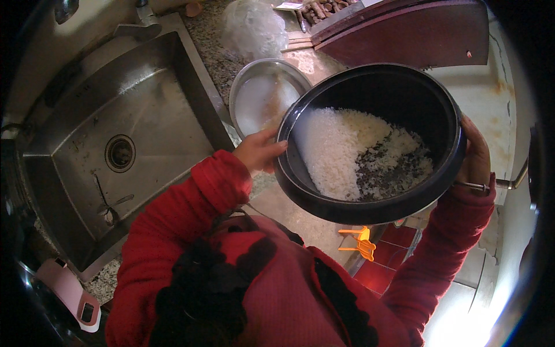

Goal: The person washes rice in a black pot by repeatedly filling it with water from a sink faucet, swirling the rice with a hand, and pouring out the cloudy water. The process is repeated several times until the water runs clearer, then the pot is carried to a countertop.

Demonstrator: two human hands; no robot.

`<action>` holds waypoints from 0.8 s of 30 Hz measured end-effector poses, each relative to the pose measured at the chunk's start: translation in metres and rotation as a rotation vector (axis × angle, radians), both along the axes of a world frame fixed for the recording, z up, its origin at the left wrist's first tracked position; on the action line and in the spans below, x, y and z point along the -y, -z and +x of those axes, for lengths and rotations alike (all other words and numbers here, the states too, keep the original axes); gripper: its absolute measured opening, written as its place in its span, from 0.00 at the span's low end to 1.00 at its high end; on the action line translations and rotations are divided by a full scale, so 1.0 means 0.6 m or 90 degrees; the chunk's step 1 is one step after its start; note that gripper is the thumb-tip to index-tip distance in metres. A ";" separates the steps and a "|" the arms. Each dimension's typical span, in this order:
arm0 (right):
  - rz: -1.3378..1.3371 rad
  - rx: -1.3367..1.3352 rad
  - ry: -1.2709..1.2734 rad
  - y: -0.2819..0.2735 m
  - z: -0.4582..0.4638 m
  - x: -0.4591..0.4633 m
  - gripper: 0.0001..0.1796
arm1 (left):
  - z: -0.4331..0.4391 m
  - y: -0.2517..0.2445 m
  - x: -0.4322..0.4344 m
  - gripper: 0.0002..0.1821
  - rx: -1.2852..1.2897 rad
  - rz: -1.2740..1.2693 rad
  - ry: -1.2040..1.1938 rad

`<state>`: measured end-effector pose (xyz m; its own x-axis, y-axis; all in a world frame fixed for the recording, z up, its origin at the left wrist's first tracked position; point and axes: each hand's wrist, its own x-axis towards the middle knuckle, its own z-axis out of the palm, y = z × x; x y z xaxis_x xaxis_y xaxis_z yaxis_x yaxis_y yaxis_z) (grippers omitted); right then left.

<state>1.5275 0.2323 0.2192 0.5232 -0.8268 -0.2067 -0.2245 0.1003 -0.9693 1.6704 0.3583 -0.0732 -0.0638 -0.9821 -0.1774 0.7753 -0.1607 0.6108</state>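
Between my two hands is a large dark round pot (403, 86), tilted so that its inside faces me. White rice (331, 152) lies thick along its left side, with thinner scattered grains over the dark bottom at the right. My left hand (259, 152) grips the left rim, thumb on top. On the far right side, my right hand (476, 152) holds the pot's wall, its fingers partly hidden behind it. Just left of the pot, a round metal basin (247, 71) holds cloudy whitish liquid; the pot's edge overlaps its right side in view.
At the left is a stainless steel sink (173, 130) with spoons (108, 212) near its drain (120, 153). A faucet (138, 28) stands behind it. Beyond the basin sit a clear plastic bag (253, 30) and a dark red panel (407, 39). A small orange chair (362, 245) is below.
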 end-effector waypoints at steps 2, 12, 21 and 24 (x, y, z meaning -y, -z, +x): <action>0.038 0.016 -0.043 0.000 -0.001 0.003 0.11 | -0.001 0.002 0.002 0.21 0.002 0.006 0.002; -0.031 -0.013 0.031 0.005 -0.003 0.001 0.11 | -0.004 0.006 0.007 0.19 -0.020 0.015 0.012; -0.024 -0.006 0.035 0.005 -0.007 0.001 0.11 | -0.006 0.013 0.012 0.19 -0.022 0.015 0.021; 0.008 0.000 0.031 0.003 -0.015 0.008 0.11 | -0.005 0.007 0.012 0.20 -0.013 0.018 0.014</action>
